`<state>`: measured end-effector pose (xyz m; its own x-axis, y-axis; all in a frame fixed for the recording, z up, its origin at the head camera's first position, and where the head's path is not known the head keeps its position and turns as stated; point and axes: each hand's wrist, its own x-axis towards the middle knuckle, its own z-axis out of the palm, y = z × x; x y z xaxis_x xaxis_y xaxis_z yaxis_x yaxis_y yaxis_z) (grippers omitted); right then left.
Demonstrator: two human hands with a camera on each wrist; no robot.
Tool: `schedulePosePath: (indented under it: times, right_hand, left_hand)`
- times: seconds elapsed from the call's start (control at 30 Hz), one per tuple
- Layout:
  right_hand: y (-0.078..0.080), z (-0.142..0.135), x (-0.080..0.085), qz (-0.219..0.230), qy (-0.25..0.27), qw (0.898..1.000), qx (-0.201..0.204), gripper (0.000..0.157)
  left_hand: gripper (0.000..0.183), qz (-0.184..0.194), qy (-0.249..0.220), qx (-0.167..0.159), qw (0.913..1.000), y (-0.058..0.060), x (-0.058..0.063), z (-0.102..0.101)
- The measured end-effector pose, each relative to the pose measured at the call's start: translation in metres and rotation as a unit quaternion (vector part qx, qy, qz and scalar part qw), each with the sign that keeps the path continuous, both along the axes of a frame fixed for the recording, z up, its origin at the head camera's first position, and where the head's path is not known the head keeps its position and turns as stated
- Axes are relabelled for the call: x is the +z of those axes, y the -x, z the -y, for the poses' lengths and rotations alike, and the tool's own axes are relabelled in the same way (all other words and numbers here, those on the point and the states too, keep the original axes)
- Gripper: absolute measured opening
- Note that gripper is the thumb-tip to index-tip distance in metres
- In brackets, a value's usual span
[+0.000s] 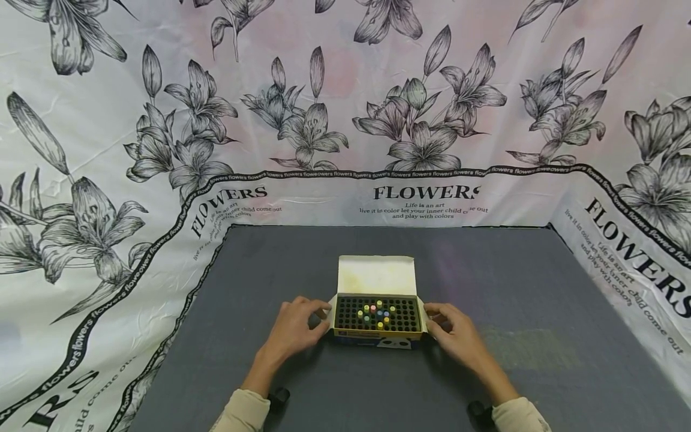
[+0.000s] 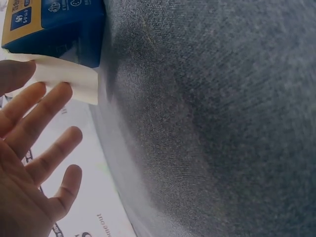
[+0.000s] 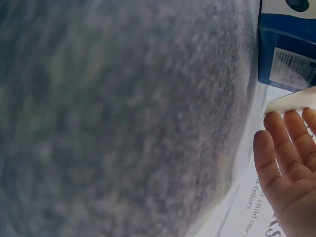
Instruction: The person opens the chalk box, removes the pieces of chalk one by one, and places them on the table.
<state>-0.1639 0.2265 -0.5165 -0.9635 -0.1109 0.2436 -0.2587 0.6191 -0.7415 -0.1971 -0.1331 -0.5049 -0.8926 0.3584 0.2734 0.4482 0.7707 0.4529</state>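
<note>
On the table stands a small blue and yellow cardboard box (image 1: pixel 345 333), its lid (image 1: pixel 376 275) raised at the back. Inside is a black holder (image 1: pixel 345 324) with rows of round holes. Several short coloured sticks (image 1: pixel 373 309), yellow, pink, green and blue, stand in its middle; their exact kind cannot be told. At the box's left, my left hand (image 1: pixel 298 324) touches the white side flap (image 2: pixel 74 81) with thumb and fingertips, other fingers spread. Opposite, fingertips of my right hand (image 1: pixel 457 335) touch the right side flap (image 3: pixel 289 102); its thumb is out of the right wrist view.
A dark grey cloth covers the table (image 1: pixel 259 258). Behind it and along both sides hangs a white sheet (image 1: pixel 324 78) printed with flowers and lettering. A barcode label (image 3: pixel 292 68) shows on the box's blue side.
</note>
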Motion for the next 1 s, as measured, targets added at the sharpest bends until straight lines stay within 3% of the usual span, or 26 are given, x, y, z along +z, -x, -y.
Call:
schedulePosePath:
  times: [0.27,0.47,0.8,1.0]
  right_hand:
    - [-0.001,0.004,-0.002,0.016,0.004,1.000,0.012,0.033]
    - [0.000,0.007,-0.005,0.024,0.015,0.999,0.017,0.034]
    - [0.001,0.011,-0.005,0.091,0.091,0.991,0.027,0.036]
    - [-0.001,0.012,-0.006,0.064,0.051,0.997,0.012,0.035]
  left_hand:
    - [0.027,0.028,-0.012,-0.004,0.9995,-0.001,0.000,-0.002]
    - [0.031,0.025,0.003,-0.006,0.9997,-0.001,-0.002,-0.005]
    - [0.032,0.052,-0.013,-0.014,0.9985,-0.001,-0.004,-0.007]
    - [0.033,0.065,-0.014,-0.009,0.9977,-0.002,-0.003,-0.006]
